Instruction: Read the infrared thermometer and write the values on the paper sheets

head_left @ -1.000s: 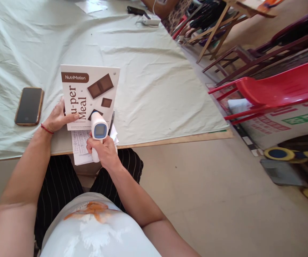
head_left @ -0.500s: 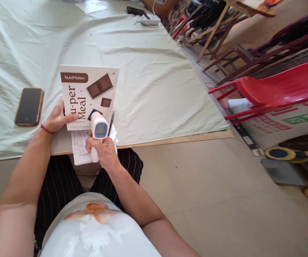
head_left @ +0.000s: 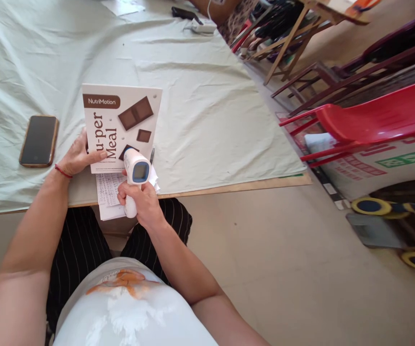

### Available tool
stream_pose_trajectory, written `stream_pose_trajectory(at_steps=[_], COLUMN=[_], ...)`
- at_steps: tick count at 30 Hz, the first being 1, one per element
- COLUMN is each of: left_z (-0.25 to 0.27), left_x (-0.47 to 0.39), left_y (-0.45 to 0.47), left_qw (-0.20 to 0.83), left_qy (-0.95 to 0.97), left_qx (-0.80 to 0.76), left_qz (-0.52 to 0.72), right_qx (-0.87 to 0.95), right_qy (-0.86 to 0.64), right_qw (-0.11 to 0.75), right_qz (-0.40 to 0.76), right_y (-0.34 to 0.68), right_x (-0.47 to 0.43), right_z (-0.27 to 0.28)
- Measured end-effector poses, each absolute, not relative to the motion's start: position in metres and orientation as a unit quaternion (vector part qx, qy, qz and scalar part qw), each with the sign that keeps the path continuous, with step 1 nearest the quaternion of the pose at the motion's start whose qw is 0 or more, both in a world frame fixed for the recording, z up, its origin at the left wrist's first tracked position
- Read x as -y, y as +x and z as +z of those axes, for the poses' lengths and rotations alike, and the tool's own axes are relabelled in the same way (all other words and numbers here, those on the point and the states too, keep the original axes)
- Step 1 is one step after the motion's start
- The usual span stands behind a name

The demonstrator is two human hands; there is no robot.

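Note:
My left hand (head_left: 79, 154) grips the left edge of a white and brown NutriMotion box (head_left: 101, 129), its thumb across the front. Pictures of chocolate pieces are printed on the box. Wrapped around the handle of a white infrared thermometer (head_left: 130, 161) is my right hand (head_left: 144, 202). The thermometer's blue-framed screen faces me, and its nose overlaps the lower right of the box. Below the box, sheets of paper with writing (head_left: 108, 194) stick out over the table's edge. A dark pen (head_left: 152, 154) shows partly beside the box's right side.
A phone in a brown case (head_left: 39, 141) lies left of my hands on the cloth-covered table (head_left: 207, 120). At the far edge are a white adapter (head_left: 203, 28) and a dark object (head_left: 182, 13). A red plastic chair (head_left: 366, 125) stands to the right.
The thermometer has shifted slightly right and tilted a little in my right hand. The box has moved up very slightly with my left hand.

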State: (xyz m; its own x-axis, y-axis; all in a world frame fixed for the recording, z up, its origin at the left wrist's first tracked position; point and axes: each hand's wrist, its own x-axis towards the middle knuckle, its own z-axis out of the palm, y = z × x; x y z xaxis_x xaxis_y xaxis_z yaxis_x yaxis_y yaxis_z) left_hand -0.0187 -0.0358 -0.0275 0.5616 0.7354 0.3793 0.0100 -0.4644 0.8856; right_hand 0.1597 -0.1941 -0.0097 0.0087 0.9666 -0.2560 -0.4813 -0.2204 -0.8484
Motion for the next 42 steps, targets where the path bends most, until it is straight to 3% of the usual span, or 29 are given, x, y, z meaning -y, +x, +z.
stream_pose_trajectory(at_steps=[8,13,15,18,21,31,37,42], left_z=[-0.026,-0.034,-0.036,-0.038,-0.041,-0.054,-0.054,-0.058], left_x=[0.037,0.035,0.034,0.034,0.035,0.03,0.025,0.016], left_y=[-0.017,-0.018,-0.019,-0.02,-0.02,-0.021,-0.026,-0.03], left_qw=[0.463,0.462,0.457,0.453,0.459,0.395,0.361,0.326], left_qy=[0.759,0.753,0.754,0.757,0.749,0.736,0.718,0.713], left_qx=[-0.231,-0.244,-0.242,-0.245,-0.257,-0.283,-0.339,-0.366], left_qz=[0.396,0.4,0.404,0.402,0.402,0.471,0.489,0.503], right_qx=[0.293,0.322,0.362,0.445,0.471,0.495,0.509,0.524], right_qy=[-0.435,-0.565,-0.653,-0.77,-0.829,-0.842,-0.828,-0.792], right_qw=[0.572,0.626,0.583,0.435,0.299,0.213,0.231,0.297], right_qz=[0.63,0.43,0.321,0.141,0.03,-0.013,-0.041,-0.102], right_y=[0.182,0.244,0.276,0.316,0.34,0.357,0.357,0.34], right_x=[0.197,0.183,0.176,0.17,0.168,0.169,0.164,0.162], right_z=[-0.005,-0.003,-0.007,-0.019,-0.035,-0.065,-0.069,-0.067])
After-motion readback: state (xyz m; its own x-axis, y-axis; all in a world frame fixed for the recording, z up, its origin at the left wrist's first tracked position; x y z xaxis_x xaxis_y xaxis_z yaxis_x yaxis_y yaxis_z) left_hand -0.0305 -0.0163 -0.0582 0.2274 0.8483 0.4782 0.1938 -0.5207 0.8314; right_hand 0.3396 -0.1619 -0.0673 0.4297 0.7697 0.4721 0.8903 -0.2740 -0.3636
